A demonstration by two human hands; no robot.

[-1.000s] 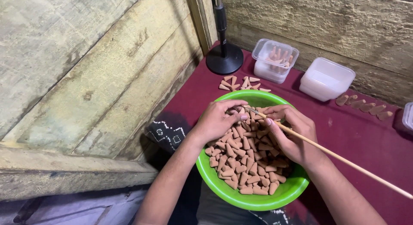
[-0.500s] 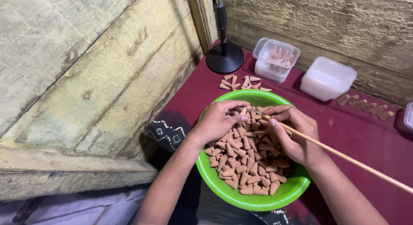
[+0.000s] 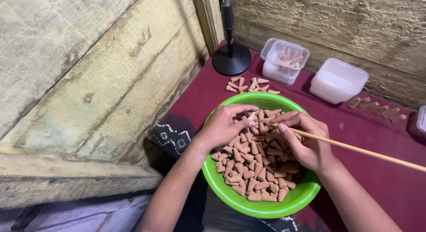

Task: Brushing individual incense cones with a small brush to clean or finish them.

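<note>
Nearest, a green bowl (image 3: 230, 194) is sitting heaped with brown cones (image 3: 253, 170). Over the heap, the left hand (image 3: 226, 125) is pinching one cone at its fingertips, while the right hand (image 3: 306, 143) is gripping a thin wooden stick (image 3: 368, 151), its tip meeting that cone. Farther back on the maroon-covered bench (image 3: 390, 178), loose cones (image 3: 248, 84) are lying before a black stand base (image 3: 231, 59), a clear tub of cones (image 3: 284, 61) and a stack of empty tubs (image 3: 339, 80).

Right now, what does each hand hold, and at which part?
The right hand holds a thin wooden stick near its tip. The left hand pinches a small brown cone over the green bowl.
</note>
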